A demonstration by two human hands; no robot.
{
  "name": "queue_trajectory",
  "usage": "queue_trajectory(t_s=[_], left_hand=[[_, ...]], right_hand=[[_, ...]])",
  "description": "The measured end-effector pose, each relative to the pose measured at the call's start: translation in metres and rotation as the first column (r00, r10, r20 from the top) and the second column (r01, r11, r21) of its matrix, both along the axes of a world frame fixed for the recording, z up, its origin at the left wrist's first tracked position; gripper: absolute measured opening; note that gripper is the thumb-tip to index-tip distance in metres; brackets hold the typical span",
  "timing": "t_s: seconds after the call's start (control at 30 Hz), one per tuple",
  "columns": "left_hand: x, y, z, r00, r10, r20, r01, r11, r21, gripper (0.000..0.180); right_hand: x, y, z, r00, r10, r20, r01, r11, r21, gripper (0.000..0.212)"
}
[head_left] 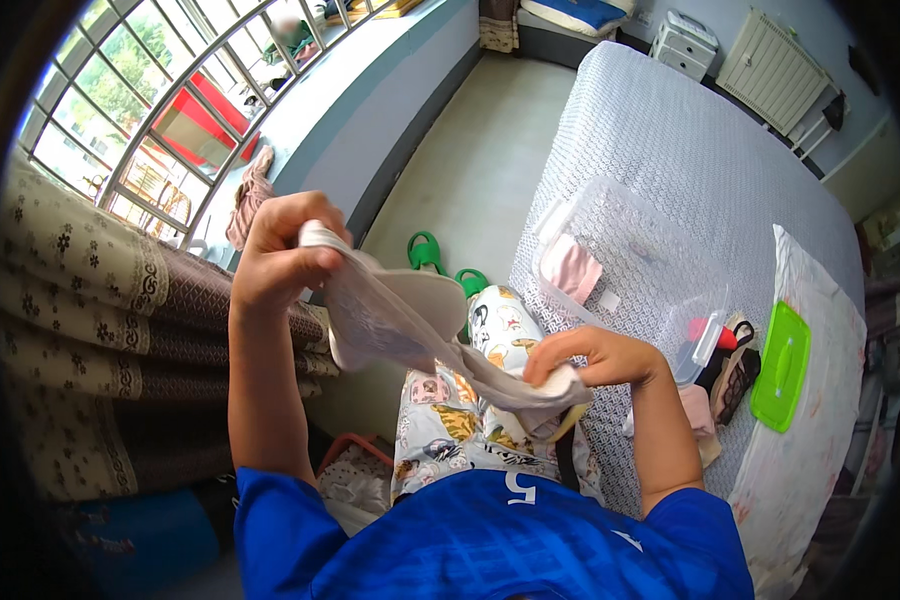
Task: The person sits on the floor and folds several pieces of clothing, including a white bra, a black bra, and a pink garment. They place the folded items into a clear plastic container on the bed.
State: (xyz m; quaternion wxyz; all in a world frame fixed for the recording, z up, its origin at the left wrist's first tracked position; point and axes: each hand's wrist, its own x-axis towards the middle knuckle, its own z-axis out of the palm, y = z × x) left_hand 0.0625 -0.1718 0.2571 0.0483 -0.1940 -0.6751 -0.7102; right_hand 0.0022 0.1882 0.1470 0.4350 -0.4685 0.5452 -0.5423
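Note:
A pale beige bra [390, 318] is stretched slantwise in front of me, over my lap. Closed at its upper left end is my left hand [288, 250], thumb and fingers pinching the fabric. My right hand [600, 358] grips the other end, lower and to the right, with its fingertips partly tucked into the cloth. One rounded cup [432, 296] shows behind the stretched fabric. A yellowish strap [568, 422] hangs below my right hand.
On the bed [690, 130] stands a clear plastic box [620, 235] with pink cloth [573, 270] inside. Dark and pink garments [732, 380] lie beside a green lid [782, 368]. Green slippers [425, 250] are on the floor. Curtains [120, 350] and a barred window flank my left.

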Motion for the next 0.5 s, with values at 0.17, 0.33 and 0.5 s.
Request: queue_trajectory(t_s=[0.17,0.33,0.5], left_hand=[[-0.013,0.04,0.043,0.953,-0.3,0.05,0.302,0.914,-0.271,0.026],[-0.02,0.056,0.054,0.957,-0.288,0.039,0.285,0.903,-0.322,0.033],[-0.029,0.059,0.057,0.934,-0.339,0.115,0.356,0.853,-0.381,0.029]], right_hand=[[-0.001,-0.002,0.008,0.98,-0.199,-0.027,0.2,0.976,0.083,0.044],[-0.004,0.005,0.017,0.918,-0.395,-0.037,0.396,0.917,0.043,0.046],[-0.004,0.003,0.038,0.932,-0.274,0.238,0.31,0.941,-0.133,0.062]])
